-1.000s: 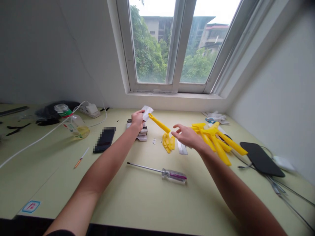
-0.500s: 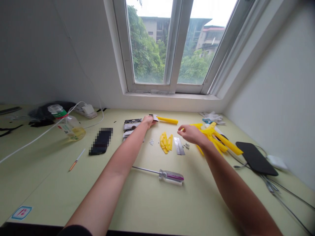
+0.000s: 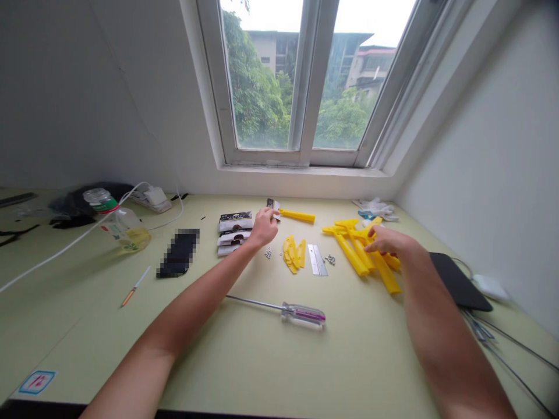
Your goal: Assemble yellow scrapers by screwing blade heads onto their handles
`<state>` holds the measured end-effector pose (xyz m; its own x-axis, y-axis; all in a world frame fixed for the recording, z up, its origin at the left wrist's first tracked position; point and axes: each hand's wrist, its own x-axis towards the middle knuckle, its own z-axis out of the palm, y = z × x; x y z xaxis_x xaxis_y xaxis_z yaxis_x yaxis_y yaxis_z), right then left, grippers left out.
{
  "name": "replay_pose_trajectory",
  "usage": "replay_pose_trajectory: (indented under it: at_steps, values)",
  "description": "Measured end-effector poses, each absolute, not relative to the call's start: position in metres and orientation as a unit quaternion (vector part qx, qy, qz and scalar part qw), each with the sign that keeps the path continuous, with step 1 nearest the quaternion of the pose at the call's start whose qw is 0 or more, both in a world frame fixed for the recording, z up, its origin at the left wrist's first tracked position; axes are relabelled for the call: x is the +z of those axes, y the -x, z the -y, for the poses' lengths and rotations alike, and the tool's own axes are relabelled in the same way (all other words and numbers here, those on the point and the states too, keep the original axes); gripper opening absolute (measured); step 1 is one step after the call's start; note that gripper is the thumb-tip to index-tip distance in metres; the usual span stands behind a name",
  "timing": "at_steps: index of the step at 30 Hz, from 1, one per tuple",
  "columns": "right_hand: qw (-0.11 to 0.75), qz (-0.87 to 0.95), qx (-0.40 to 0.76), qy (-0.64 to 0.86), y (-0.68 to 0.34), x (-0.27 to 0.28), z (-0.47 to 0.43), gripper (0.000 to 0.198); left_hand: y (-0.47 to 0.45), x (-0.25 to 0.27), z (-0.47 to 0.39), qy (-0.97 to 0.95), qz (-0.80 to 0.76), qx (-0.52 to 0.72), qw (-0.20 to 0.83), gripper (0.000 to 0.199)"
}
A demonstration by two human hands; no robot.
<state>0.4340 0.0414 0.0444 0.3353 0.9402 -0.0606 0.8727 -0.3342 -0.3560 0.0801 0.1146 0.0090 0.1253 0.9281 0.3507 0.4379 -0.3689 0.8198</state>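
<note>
My right hand is closed on a yellow plastic handle in a pile of similar T-shaped yellow handles at the right. At the back, my left hand has its fingers bent beside a small black and white card and a single yellow handle; whether it grips anything is hidden. Between the hands lie flat yellow plastic pieces, thin metal blades, small screws and small nuts.
A clear-handled screwdriver lies in front. Black and white packages are stacked by my left forearm. Further left are a dark pixelated object, an orange and white stick and a tilted bottle. A black pad and cables lie right.
My right hand has moved right onto the yellow pile, and a handle there has swung to point more toward me. My left hand has shifted slightly nearer, and more of the card shows.
</note>
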Motion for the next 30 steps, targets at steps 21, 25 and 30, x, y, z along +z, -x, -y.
replay_pose_trajectory:
  at_steps: [21,25,30]
  values:
    - [0.440,0.697,0.438,0.358,-0.255,0.075,-0.017,0.037,-0.067,0.031,0.004,-0.619,-0.214,0.371,0.657,0.043]
    - [0.236,0.796,0.262,0.493,-0.288,0.058,-0.035,0.036,-0.059,0.027,-0.010,-0.578,-0.264,0.418,0.650,0.035]
    - [0.004,0.801,0.184,0.570,-0.316,0.030,-0.050,0.054,-0.055,0.025,-0.016,-0.560,-0.310,0.422,0.642,0.041]
